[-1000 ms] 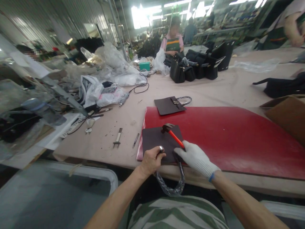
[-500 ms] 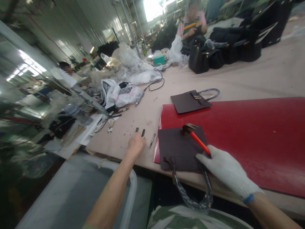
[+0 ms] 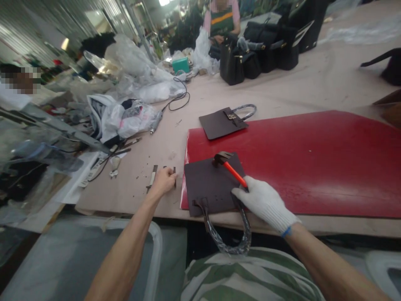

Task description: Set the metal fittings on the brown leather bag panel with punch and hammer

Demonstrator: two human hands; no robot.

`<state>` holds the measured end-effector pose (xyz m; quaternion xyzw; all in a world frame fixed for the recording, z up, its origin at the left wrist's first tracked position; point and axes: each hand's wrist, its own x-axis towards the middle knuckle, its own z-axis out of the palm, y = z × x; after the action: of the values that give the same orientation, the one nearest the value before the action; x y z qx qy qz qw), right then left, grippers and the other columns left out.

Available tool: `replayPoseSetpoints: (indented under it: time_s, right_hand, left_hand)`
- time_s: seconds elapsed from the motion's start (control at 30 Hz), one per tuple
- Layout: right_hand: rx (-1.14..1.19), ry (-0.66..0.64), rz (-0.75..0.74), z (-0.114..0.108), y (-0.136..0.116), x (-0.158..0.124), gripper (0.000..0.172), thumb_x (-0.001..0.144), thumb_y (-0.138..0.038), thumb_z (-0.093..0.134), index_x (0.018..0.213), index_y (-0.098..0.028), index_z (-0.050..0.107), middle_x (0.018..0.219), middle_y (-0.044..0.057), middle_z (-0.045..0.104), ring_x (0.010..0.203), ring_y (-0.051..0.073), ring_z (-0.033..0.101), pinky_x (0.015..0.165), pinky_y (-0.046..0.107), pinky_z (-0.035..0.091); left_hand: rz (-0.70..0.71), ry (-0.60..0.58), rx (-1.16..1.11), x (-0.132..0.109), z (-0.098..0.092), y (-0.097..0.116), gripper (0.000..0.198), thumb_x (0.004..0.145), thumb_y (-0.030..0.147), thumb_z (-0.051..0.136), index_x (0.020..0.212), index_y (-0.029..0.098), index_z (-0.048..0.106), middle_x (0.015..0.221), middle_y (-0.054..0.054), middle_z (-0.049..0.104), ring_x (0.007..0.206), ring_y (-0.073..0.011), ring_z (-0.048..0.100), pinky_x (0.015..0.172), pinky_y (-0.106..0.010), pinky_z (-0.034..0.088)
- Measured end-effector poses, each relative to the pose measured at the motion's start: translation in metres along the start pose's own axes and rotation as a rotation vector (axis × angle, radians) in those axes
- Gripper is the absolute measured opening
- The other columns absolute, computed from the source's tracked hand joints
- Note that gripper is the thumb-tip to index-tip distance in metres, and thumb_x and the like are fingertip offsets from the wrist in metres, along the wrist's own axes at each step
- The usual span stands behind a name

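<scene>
Leather panel: dark brown leather panel [image 3: 209,184] lies flat on red mat [image 3: 297,159] at near table edge, directly in front of the person.
Handle: plastic-wrapped handle [image 3: 228,234] is already fixed to panel's near edge & hangs over table edge.
R hand: gloved right hand [image 3: 265,202] is closed round hammer [image 3: 230,167] w/ orange shaft; hammer head rests on panel's far edge.
L hand: bare left hand [image 3: 163,180] is off the panel, just to its left on bare table [image 3: 313,92], fingers curled down onto small dark metal pieces [image 3: 171,170]; can't tell if any is gripped yet.
Progress: judged mid-job, handle on, holes show in panel, metal fittings apparently not yet on it.
Nearby: second panel w/ handle [image 3: 225,121] lies further off at mat's far edge. Another person [image 3: 222,19] sits at far end w/ black bags [image 3: 250,58].
</scene>
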<state>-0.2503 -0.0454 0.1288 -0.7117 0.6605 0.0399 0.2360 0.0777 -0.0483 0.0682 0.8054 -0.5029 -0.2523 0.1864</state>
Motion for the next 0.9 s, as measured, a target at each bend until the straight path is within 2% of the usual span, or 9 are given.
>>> replayPoseSetpoints:
  time_s: [0.07,0.1,0.17,0.23,0.3,0.4,0.73,0.8,0.9]
  right_hand:
    - [0.016,0.002,0.001,0.001,0.001,0.0,0.032,0.088,-0.052,0.052,0.092,-0.022,0.058,0.083,0.007,0.067,0.076,0.024,0.064,0.058,0.03,0.029]
    - [0.02,0.002,0.001,0.002,0.002,0.0,0.032,0.087,-0.052,0.052,0.093,-0.022,0.059,0.083,0.007,0.067,0.077,0.024,0.064,0.058,0.03,0.029]
    - [0.018,0.007,-0.002,0.003,0.003,0.001,0.032,0.087,-0.053,0.052,0.093,-0.022,0.059,0.082,0.007,0.067,0.076,0.025,0.064,0.058,0.03,0.028]
    - [0.013,0.015,-0.005,0.005,0.004,0.002,0.033,0.087,-0.055,0.052,0.092,-0.022,0.058,0.08,0.006,0.066,0.075,0.024,0.063,0.057,0.03,0.028]
    - [0.015,0.018,-0.009,0.006,0.005,0.002,0.033,0.087,-0.054,0.051,0.091,-0.022,0.058,0.079,0.006,0.066,0.073,0.024,0.063,0.057,0.03,0.028]
    - [0.018,0.023,-0.012,0.005,0.005,0.0,0.031,0.087,-0.053,0.052,0.091,-0.022,0.058,0.078,0.006,0.065,0.072,0.023,0.062,0.057,0.03,0.027]
    - [0.023,0.041,-0.014,0.005,0.004,0.0,0.032,0.088,-0.053,0.052,0.09,-0.022,0.057,0.078,0.006,0.065,0.072,0.022,0.061,0.057,0.029,0.025]
    - [0.032,0.037,-0.012,0.004,0.004,-0.001,0.032,0.088,-0.053,0.052,0.091,-0.022,0.058,0.077,0.006,0.064,0.07,0.021,0.06,0.057,0.029,0.024]
    - [0.046,0.036,-0.014,0.004,0.004,-0.001,0.031,0.089,-0.052,0.052,0.089,-0.022,0.057,0.075,0.005,0.063,0.068,0.02,0.057,0.057,0.029,0.023]
  left_hand:
    - [0.021,0.023,-0.267,-0.022,0.001,0.011,0.019,0.086,0.035,0.051,0.081,0.017,0.054,0.076,-0.006,0.069,0.072,-0.0185,0.069,0.069,-0.029,0.055]
    - [0.035,0.016,-0.478,-0.035,0.005,0.019,0.023,0.086,0.039,0.052,0.086,0.016,0.054,0.081,-0.007,0.071,0.076,-0.0186,0.071,0.071,-0.03,0.057]
    - [0.072,-0.077,-0.836,-0.063,0.02,0.039,0.032,0.082,0.045,0.063,0.094,0.016,0.054,0.088,-0.007,0.074,0.081,-0.0195,0.073,0.072,-0.03,0.059]
    - [0.125,-0.172,-0.955,-0.085,0.039,0.059,0.033,0.082,0.044,0.067,0.096,0.017,0.055,0.089,-0.007,0.075,0.079,-0.018,0.073,0.069,-0.027,0.058]
    - [0.187,-0.178,-0.975,-0.098,0.057,0.072,0.026,0.085,0.038,0.065,0.096,0.016,0.057,0.087,-0.006,0.075,0.078,-0.016,0.073,0.071,-0.025,0.058]
    - [0.233,-0.131,-0.942,-0.103,0.072,0.078,0.017,0.088,0.032,0.06,0.093,0.016,0.058,0.086,-0.006,0.075,0.081,-0.0155,0.073,0.075,-0.026,0.059]
    - [0.289,-0.104,-0.876,-0.103,0.078,0.07,0.008,0.092,0.025,0.054,0.093,0.017,0.058,0.089,-0.005,0.076,0.083,-0.0163,0.073,0.079,-0.03,0.06]
    - [0.345,-0.069,-0.811,-0.104,0.08,0.068,0.008,0.093,0.023,0.053,0.093,0.018,0.059,0.089,-0.004,0.075,0.084,-0.0156,0.073,0.08,-0.029,0.06]
    - [0.515,0.02,-0.662,-0.106,0.083,0.063,0.011,0.094,0.019,0.052,0.096,0.019,0.062,0.091,-0.004,0.074,0.085,-0.0144,0.071,0.081,-0.027,0.057]
